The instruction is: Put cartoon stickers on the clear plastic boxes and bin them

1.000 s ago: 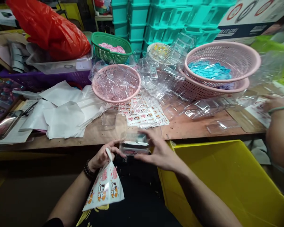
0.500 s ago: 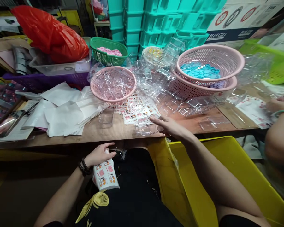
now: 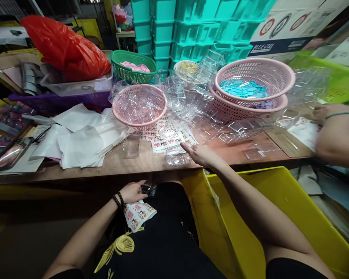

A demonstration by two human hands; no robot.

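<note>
My left hand (image 3: 133, 192) is low over my lap, its fingers curled and holding a folded sheet of stickers (image 3: 140, 215) printed with small orange and pink figures. Its fingertips touch a small clear plastic box (image 3: 149, 189) on the dark clothing. My right hand (image 3: 203, 155) reaches over the table's front edge, fingers stretched out and partly hidden. Just left of it lies another clear plastic box (image 3: 176, 157), which the fingers reach or nearly touch. More sticker sheets (image 3: 163, 145) spread on the table behind that box.
A pink basket (image 3: 139, 126) holds clear boxes; stacked pink baskets (image 3: 250, 112) hold blue pieces. White backing papers (image 3: 80, 145) lie at left. A yellow crate (image 3: 258, 193) stands below the table edge. At right, a co-worker's arm (image 3: 340, 131) reaches over the table.
My left hand has moved slightly up and right with the sticker sheet, and its fingers have closed in at the clear box on my lap. My right hand has shifted slightly left. The co-worker's arm has moved inward.
</note>
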